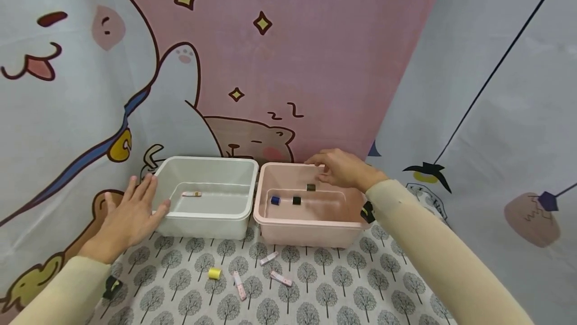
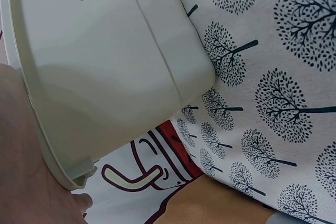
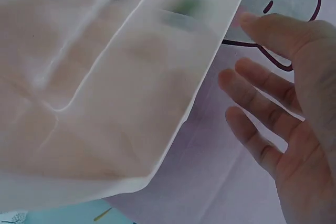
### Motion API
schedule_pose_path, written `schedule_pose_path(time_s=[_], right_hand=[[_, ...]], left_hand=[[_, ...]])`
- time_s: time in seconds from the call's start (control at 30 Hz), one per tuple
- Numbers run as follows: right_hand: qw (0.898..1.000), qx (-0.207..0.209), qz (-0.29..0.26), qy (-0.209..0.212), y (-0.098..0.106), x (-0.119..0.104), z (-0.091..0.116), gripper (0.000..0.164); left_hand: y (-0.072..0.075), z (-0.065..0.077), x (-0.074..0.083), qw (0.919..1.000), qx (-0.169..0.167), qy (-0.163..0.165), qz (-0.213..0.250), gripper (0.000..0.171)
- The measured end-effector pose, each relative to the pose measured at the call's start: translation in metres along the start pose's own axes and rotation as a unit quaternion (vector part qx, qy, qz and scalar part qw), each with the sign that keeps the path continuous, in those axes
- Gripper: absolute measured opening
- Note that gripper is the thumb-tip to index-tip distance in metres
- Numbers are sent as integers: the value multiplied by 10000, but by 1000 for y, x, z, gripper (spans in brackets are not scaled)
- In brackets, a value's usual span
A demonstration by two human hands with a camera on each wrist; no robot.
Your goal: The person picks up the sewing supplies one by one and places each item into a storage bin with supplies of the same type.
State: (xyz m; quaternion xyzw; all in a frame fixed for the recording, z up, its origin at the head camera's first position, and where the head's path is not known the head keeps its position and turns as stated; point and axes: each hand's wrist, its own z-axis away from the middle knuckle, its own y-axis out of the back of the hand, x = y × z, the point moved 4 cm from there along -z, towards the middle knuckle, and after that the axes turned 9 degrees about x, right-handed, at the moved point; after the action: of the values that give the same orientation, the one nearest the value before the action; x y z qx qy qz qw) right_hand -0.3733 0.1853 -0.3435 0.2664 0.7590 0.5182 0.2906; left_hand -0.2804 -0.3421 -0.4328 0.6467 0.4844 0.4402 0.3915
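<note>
My right hand (image 1: 339, 167) is over the back right of the pink bin (image 1: 311, 224), its fingers loosely bent and holding nothing. Below it a dark green thread spool (image 1: 311, 187) shows against the bin's back wall; it is blurred in the right wrist view (image 3: 185, 9). A blue thread spool (image 1: 275, 200) and a black thread spool (image 1: 296, 200) lie on the bin floor. At the near left of the white bin (image 1: 203, 216), my left hand (image 1: 128, 220) spreads its fingers by the rim. Inside that bin lies a small pale strip (image 1: 191, 194) with an orange-brown mark.
On the tree-print cloth (image 1: 324, 292), in front of the bins, lie a yellow thread spool (image 1: 214, 273) and three small pink-patterned pale strips (image 1: 239, 286). The two bins stand side by side. Behind them hangs a printed curtain (image 1: 315, 64) with cartoon animals.
</note>
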Motion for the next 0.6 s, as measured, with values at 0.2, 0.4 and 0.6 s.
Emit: schedule_pose_path(time_s=[0.2, 0.4, 0.6], right_hand=[[9987, 217, 384, -255, 7, -2, 6, 46], [9993, 160, 255, -230, 7, -6, 13, 44], [9995, 207, 187, -136, 7, -14, 20, 42]], left_hand=[[0, 0, 0, 10000, 13, 32, 26, 97], [1, 0, 0, 10000, -59, 22, 34, 97], [2, -2, 2, 10000, -78, 2, 25, 96]])
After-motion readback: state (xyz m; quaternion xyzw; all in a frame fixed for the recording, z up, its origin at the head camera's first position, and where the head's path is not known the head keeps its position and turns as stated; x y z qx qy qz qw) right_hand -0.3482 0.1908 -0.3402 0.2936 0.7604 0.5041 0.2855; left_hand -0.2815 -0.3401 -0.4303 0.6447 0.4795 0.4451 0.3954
